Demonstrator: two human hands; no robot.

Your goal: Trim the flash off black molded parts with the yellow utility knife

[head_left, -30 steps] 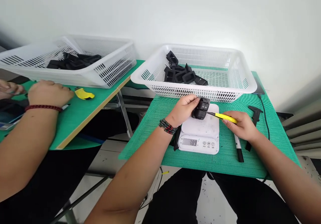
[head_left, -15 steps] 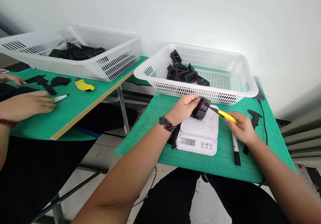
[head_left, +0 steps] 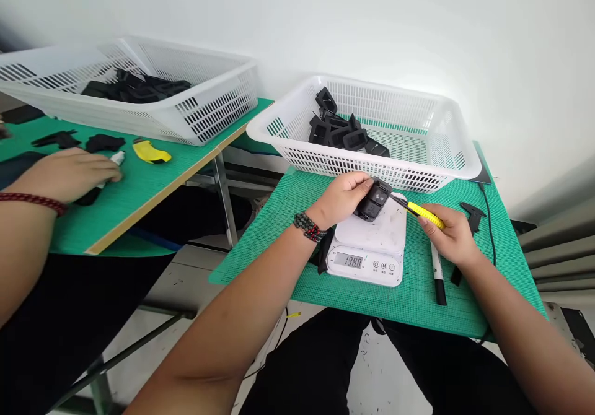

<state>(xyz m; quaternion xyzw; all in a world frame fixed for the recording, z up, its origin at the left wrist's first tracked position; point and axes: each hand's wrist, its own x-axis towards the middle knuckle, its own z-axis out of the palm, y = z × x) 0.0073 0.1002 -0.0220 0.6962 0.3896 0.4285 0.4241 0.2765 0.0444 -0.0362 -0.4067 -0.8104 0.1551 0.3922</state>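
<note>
My left hand (head_left: pixel 346 197) is closed on a black plastic part (head_left: pixel 374 199) with small round marks on its face. It holds the part tilted over the white digital scale (head_left: pixel 372 232). In my right hand (head_left: pixel 449 234) is a yellow-handled utility knife (head_left: pixel 425 215), its dark slim blade end meeting the part's right edge. Whether the blade cuts in is too small to tell. The scale's display (head_left: pixel 349 261) seems to read 198.8. Dark crumbs dot its white plate. Something black (head_left: pixel 324 255) lies partly hidden beside the scale, under my left wrist.
Behind the scale stands a white basket (head_left: pixel 432 167) of black parts. Right of my hand lie a black caliper (head_left: pixel 473 217) and a white marker (head_left: pixel 437 272). On the left table, a co-worker's hand (head_left: pixel 77 173) holds a white pen near a yellow curved piece (head_left: pixel 151 151).
My hands keep nearly the same hold, with the blade still at the part. The scale's reading has gone up from about 173.1. The co-worker's hand has moved right and away.
</note>
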